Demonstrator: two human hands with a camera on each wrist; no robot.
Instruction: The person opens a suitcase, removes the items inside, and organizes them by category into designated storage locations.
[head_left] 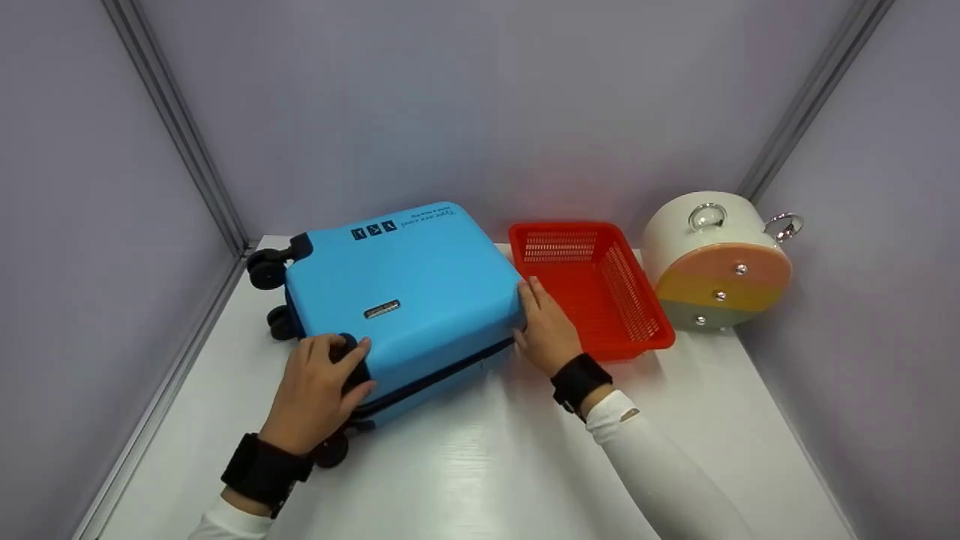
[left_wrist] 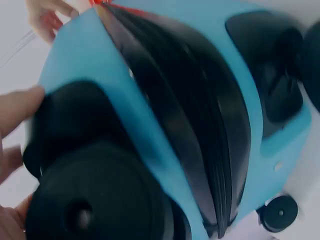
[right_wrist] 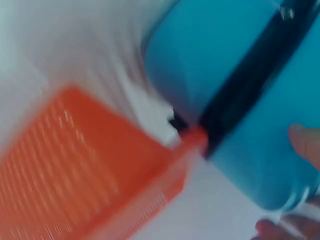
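Observation:
A bright blue hard-shell suitcase [head_left: 405, 292] lies flat on the white table [head_left: 487, 465], its black wheels [head_left: 266, 274] at the left end. My left hand [head_left: 319, 390] grips the near-left corner, fingers curled over a black wheel mount [left_wrist: 95, 200]. Straight fingers of my right hand [head_left: 547, 330] rest against the suitcase's right side, close to the orange basket [head_left: 577, 226]. In the blurred right wrist view a fingertip [right_wrist: 305, 145] lies on the blue shell [right_wrist: 225, 65] beside the black zipper band. The basket [right_wrist: 75, 165] is close alongside; whether it touches the shell is unclear.
A cream round container [head_left: 716, 262] with an orange and yellow face and metal rings lies on its side at the right, behind the basket. Grey booth walls close in on three sides. White tabletop lies in front of the suitcase.

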